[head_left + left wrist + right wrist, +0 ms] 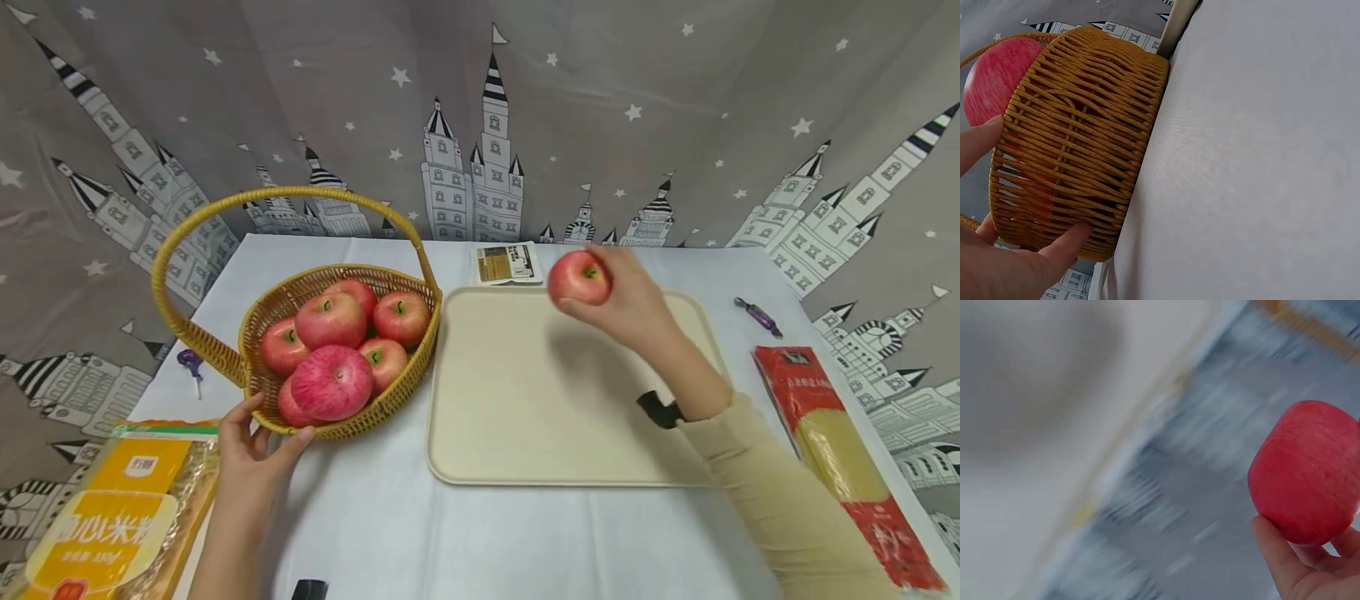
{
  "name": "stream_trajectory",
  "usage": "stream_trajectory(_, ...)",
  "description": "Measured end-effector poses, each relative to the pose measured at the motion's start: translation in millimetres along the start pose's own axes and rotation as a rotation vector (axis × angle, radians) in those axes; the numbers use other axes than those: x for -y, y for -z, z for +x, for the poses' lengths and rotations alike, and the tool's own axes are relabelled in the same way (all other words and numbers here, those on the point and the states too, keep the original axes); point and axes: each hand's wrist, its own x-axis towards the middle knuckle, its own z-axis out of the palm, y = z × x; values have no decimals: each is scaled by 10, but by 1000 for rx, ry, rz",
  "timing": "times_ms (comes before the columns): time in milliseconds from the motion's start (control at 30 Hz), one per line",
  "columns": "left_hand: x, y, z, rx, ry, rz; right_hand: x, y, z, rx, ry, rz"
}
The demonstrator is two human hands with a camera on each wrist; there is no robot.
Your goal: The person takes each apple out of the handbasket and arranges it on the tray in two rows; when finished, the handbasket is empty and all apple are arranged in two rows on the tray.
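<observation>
My right hand (626,296) grips a red apple (579,278) by its sides, above the far part of a cream tray (495,433). In the right wrist view, thumb and fingers hold that apple (1307,475) from below. My left hand (251,462) holds the near end of a yellow woven basket (408,400). The left wrist view shows the thumb at the rim of the basket (1079,137) and fingers against its side. Several red apples (330,321) lie heaped inside, and the tall handle (292,193) arches over the back.
A yellow food packet (112,508) lies at the near left, with a purple-wrapped lollipop (191,362) beyond it. Behind the tray is a small packet (508,263). To the right lie a purple-wrapped item (757,317) and a long red packet (843,458). A castle-print curtain (585,108) backs the table.
</observation>
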Motion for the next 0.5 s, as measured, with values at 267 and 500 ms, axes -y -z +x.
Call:
stream_trajectory(267,24,5,10,-25,15,-24,-1224,490,-126,-18,-310,-126)
stream_trajectory(500,41,-10,16,-23,10,-23,-1504,501,-186,7,-365,-184)
